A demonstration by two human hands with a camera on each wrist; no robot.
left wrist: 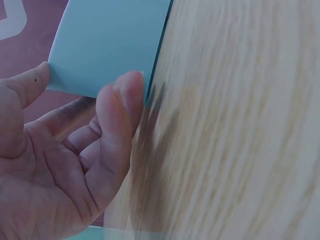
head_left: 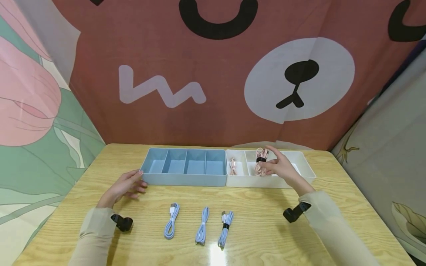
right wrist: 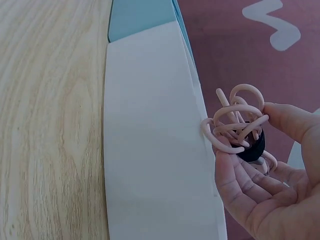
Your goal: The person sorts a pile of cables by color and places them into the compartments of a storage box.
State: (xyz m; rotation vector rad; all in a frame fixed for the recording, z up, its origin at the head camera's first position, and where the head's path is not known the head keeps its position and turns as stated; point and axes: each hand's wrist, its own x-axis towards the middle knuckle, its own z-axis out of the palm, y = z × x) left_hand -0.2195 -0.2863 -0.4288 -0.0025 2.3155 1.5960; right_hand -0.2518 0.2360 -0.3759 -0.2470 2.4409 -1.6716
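Reddish-brown cloth point(head_left: 219, 122), printed with a bear's face, hangs behind everything we see. In front of it stretches our wood-grained counter point(head_left: 266, 229). Toward its far edge we have a blue box point(head_left: 184, 180) divided into four compartments, and end to end with it, touching on the right, a white box point(head_left: 256, 182). Our left hand point(head_left: 128, 184) is at the near left corner of the blue box, its thumb touching the box and its other fingers loosely bent. Our right hand point(head_left: 281, 168) is raised over the white box. Nearer to us, three coiled blue cables point(head_left: 202, 229) lie in a row on the counter, well apart from both hands. Between the thumb and fingers of our right hand we pinch a bundled pink cable point(head_left: 259, 169), just above the white box. A slimmer pink cable point(head_left: 233, 168) rests in that box's leftmost compartment. Round the middle of our pinched bundle goes a black strap point(head_left: 261, 159).
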